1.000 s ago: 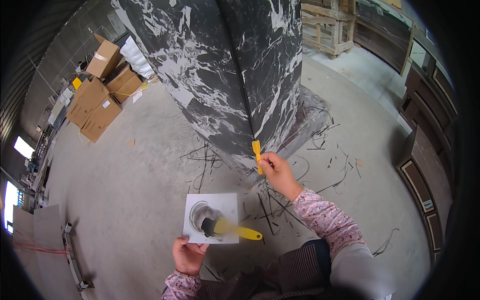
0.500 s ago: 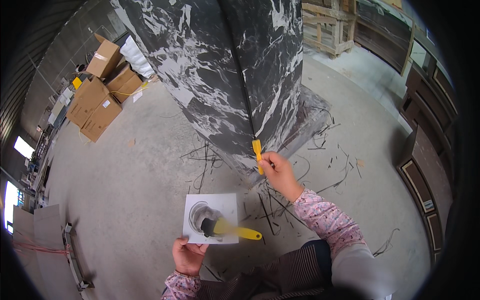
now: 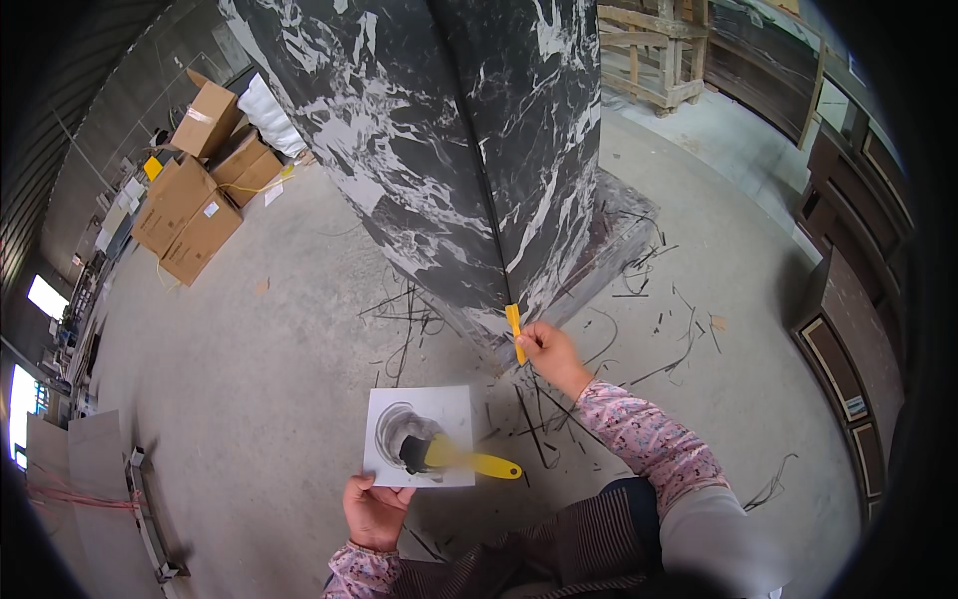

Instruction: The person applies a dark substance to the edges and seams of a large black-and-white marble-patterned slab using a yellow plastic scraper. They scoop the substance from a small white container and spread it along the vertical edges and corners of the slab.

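My right hand (image 3: 553, 356) pinches a small yellow scraper (image 3: 515, 332). Its wide end touches the lower part of the vertical corner of a tall black stone block (image 3: 409, 160) with white veins. A dark line runs down that corner. Low and to the left, my left hand (image 3: 375, 511) grips the bottom left edge of a square white board (image 3: 455, 403), held flat. Grey paste (image 3: 399, 417) is smeared in a ring on the board. Across it lies a putty knife (image 3: 489, 465) with a yellow handle and a dark blade end, its handle jutting past the board's right edge.
The block stands on a low slab (image 3: 629, 225). Thin black strips (image 3: 529, 424) litter the grey floor around its base. Cardboard boxes (image 3: 190, 220) are piled at the far left. Dark brown panels (image 3: 853, 339) line the right side, and a wooden crate frame (image 3: 654, 50) stands behind.
My right hand has moved the yellow scraper a little way down the block's corner. My left hand, the board and the putty knife have stayed nearly in place.
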A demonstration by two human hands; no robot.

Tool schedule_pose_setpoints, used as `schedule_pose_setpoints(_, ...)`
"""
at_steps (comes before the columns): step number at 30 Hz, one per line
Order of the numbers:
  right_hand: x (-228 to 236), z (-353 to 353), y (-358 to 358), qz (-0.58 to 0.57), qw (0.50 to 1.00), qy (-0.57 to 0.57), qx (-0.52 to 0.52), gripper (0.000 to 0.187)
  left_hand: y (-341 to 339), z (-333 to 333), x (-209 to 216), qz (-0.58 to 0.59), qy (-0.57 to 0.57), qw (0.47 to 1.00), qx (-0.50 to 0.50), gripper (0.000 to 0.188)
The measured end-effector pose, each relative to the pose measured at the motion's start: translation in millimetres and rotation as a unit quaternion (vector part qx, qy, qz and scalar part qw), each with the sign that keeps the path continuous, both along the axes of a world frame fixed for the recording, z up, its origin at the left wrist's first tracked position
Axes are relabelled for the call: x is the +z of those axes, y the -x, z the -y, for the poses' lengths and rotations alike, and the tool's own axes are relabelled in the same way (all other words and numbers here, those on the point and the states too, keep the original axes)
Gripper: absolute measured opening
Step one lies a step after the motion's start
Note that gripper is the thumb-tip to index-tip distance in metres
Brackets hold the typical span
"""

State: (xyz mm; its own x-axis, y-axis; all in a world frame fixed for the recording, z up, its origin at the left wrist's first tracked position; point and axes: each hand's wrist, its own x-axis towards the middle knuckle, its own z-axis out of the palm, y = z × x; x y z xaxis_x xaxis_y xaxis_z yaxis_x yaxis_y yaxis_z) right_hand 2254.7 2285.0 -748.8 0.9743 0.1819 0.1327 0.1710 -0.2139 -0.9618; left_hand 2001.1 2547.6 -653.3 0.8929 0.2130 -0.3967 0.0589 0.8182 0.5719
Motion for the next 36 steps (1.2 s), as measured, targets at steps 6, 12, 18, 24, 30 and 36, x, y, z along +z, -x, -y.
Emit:
schedule_pose_setpoints(6,-50,-1,-8,-0.008,1.0,0.02,-0.008,0.018,1,0,2,0.003,-0.002,1.0,-0.006,0.056)
schedule_pose_setpoints(12,-91,-3,-10,-0.024,1.0,-0.005,-0.011,0.018,6,-3,2,-0.005,-0.011,1.0,0.007,0.055)
schedule_pose_setpoints(18,-122,1,-9,-0.068,0.998,0.014,-0.003,0.019,12,-6,4,-0.015,-0.018,1.0,0.019,0.055)
schedule_pose_setpoints(24,-155,15,-7,-0.096,0.994,0.053,0.005,0.021,13,-10,-1,-0.004,-0.013,1.0,0.011,0.055)
schedule_pose_setpoints(30,-124,32,4,-0.239,0.92,0.226,0.212,0.024,9,-14,-2,0.012,-0.006,1.0,0.013,0.054)
schedule_pose_setpoints(36,-50,2,31,-0.429,0.845,-0.061,0.314,0.019,-9,-18,22,0.049,0.002,0.996,0.072,0.053)
